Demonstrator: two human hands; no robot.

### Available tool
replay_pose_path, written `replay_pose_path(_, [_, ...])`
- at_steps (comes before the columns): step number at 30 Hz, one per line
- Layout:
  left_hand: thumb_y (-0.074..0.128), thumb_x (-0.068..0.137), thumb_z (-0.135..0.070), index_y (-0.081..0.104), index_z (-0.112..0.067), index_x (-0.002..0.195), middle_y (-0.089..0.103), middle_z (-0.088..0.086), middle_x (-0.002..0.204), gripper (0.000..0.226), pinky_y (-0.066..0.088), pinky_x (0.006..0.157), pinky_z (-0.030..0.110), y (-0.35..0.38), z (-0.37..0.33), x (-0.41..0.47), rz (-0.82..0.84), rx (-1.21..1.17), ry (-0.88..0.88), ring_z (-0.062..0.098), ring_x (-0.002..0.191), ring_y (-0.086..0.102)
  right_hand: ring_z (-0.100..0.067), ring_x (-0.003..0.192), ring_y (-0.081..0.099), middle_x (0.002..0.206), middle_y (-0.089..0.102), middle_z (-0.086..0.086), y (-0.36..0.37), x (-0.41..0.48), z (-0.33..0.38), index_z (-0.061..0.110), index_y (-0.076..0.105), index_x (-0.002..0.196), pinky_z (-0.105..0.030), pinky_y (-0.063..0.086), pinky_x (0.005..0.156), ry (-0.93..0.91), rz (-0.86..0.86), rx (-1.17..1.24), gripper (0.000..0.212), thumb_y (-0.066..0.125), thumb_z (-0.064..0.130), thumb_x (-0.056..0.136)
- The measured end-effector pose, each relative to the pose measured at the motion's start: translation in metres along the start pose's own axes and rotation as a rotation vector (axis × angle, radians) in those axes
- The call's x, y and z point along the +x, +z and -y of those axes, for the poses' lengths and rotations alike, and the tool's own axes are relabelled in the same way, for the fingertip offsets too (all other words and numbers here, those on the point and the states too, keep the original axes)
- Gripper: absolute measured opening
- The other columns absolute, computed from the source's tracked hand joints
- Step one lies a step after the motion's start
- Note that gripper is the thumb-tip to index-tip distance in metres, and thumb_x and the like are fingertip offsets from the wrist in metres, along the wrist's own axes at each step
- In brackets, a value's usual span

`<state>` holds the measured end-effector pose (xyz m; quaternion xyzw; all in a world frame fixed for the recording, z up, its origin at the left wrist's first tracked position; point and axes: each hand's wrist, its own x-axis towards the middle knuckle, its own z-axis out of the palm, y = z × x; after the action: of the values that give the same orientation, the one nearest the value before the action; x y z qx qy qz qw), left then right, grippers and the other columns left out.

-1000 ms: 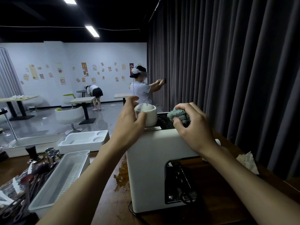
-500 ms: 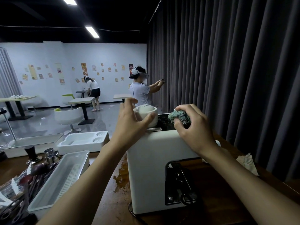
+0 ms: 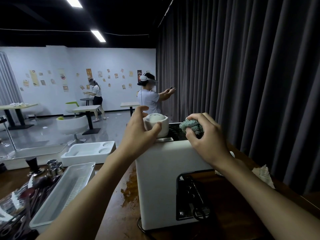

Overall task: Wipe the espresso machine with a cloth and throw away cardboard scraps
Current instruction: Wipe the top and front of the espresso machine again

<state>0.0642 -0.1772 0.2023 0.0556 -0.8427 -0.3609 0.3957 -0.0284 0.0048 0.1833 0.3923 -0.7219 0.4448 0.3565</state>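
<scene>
The white espresso machine (image 3: 161,179) stands on the wooden counter (image 3: 112,213) in front of me. On its dark top my left hand (image 3: 138,134) grips a white cup (image 3: 162,122), thumb across the front and fingers behind; the cup's rounded base faces up. My right hand (image 3: 207,141) clutches a bunched green cloth (image 3: 190,126) and presses it on the machine's top, right of the cup. A crumpled pale scrap (image 3: 263,174) lies on the counter to the right, partly hidden by my right forearm.
A long white tray (image 3: 69,187) and a white foam insert (image 3: 86,153) sit left of the machine. Metal cups and tools (image 3: 52,167) crowd the far left. A brown stain (image 3: 129,187) marks the counter. A dark curtain (image 3: 242,84) hangs right. Two people stand far back.
My left hand has turned the cup from mouth-up to base-up on the machine's top. My right hand with the cloth has barely shifted.
</scene>
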Motion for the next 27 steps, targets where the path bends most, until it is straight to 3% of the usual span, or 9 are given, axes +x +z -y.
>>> replay_pose_path(5, [0.077,0.078,-0.052,0.043,-0.020,0.134,0.052,0.006,0.126,0.072,0.042,0.090,0.032,0.005,-0.005,0.005,-0.014,0.137,-0.020,0.022,0.113,0.051,-0.017,0.090,0.059,0.100,0.060,0.000,-0.005,0.000,0.003,0.014,0.064,0.107,-0.037,0.052,0.077,0.008,0.048,0.003,0.025,0.061,0.019,0.083])
replay_pose_path(10, [0.076,0.068,-0.043,0.042,-0.027,0.132,0.064,0.003,0.113,0.074,0.058,0.084,0.051,-0.002,-0.004,0.006,0.054,-0.103,-0.104,0.021,0.092,0.068,-0.012,0.095,0.059,0.106,0.061,0.001,-0.017,0.012,0.008,0.018,0.060,0.117,-0.031,0.050,0.084,0.067,0.171,0.054,0.031,0.067,0.014,0.087])
replay_pose_path(12, [0.069,0.066,-0.045,0.041,-0.027,0.134,0.061,0.005,0.124,0.075,0.056,0.090,0.046,0.000,-0.006,0.006,0.091,-0.113,-0.091,0.020,0.096,0.066,-0.012,0.091,0.060,0.102,0.060,0.004,-0.020,0.018,0.010,0.022,0.050,0.121,-0.030,0.050,0.079,0.112,0.198,0.048,0.039,0.068,0.018,0.087])
replay_pose_path(16, [0.076,0.078,-0.052,0.044,-0.020,0.135,0.049,0.003,0.128,0.073,0.042,0.096,0.033,0.004,-0.002,0.007,0.000,0.105,-0.008,0.018,0.118,0.048,-0.015,0.089,0.055,0.099,0.051,0.003,-0.023,0.024,0.009,0.019,0.046,0.102,-0.027,0.047,0.073,0.083,0.179,-0.076,0.034,0.073,0.021,0.082])
replay_pose_path(18, [0.078,0.077,-0.053,0.045,-0.019,0.134,0.053,0.000,0.122,0.074,0.045,0.089,0.031,0.004,-0.001,0.007,-0.029,0.057,-0.037,0.020,0.112,0.055,-0.012,0.095,0.051,0.105,0.048,0.004,-0.026,0.025,0.008,0.021,0.052,0.101,-0.023,0.045,0.079,0.089,0.266,-0.085,0.034,0.076,0.031,0.079])
replay_pose_path(21, [0.078,0.080,-0.043,0.045,-0.022,0.133,0.055,-0.007,0.109,0.066,0.050,0.079,0.027,0.001,-0.001,0.005,-0.007,-0.008,-0.027,0.014,0.094,0.063,-0.014,0.111,0.047,0.117,0.055,0.008,-0.033,0.022,0.009,0.030,0.057,0.118,-0.038,0.040,0.097,0.091,0.466,-0.126,0.038,0.065,0.049,0.085])
replay_pose_path(24, [0.076,0.085,-0.034,0.043,-0.023,0.135,0.055,-0.008,0.109,0.060,0.051,0.079,0.027,-0.005,-0.002,0.004,0.050,-0.060,-0.019,0.006,0.090,0.062,-0.012,0.129,0.038,0.134,0.053,0.013,-0.045,0.021,0.010,0.033,0.057,0.130,-0.040,0.028,0.111,0.087,0.528,-0.130,0.035,0.051,0.039,0.096])
replay_pose_path(27, [0.069,0.088,-0.042,0.039,-0.024,0.136,0.053,-0.004,0.120,0.059,0.044,0.083,0.029,-0.004,-0.004,0.002,0.090,0.049,0.005,0.017,0.103,0.058,-0.002,0.136,0.030,0.141,0.047,0.019,-0.055,0.022,0.012,0.041,0.056,0.131,-0.043,0.021,0.117,0.067,0.624,-0.163,0.035,0.053,0.031,0.097])
